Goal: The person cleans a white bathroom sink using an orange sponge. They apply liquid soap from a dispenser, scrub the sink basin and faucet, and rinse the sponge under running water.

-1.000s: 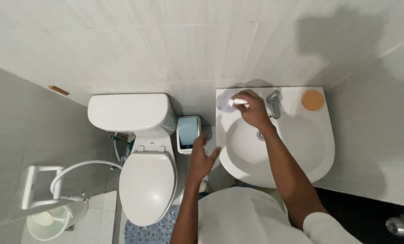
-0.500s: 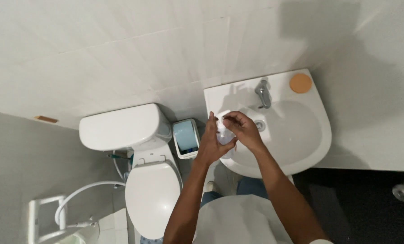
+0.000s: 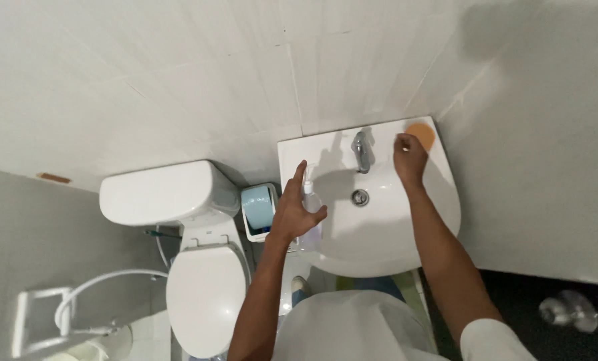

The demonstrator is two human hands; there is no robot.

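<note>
Left grip [image 3: 296, 212] loosely curls around a clear bottle [image 3: 310, 202]; it could slip into the sink [image 3: 439, 220]; right hand [image 3: 409, 158] reaches empty, half-open, towards orange soap [image 3: 424, 132].

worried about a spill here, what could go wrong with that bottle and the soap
The left hand holds a clear bottle over the left rim of the sink, above the small bin. If the grip slips, the bottle could drop outside the basin. The right hand reaches by the tap toward the orange soap in the back corner; a wet bar might slide off the ledge.
</note>
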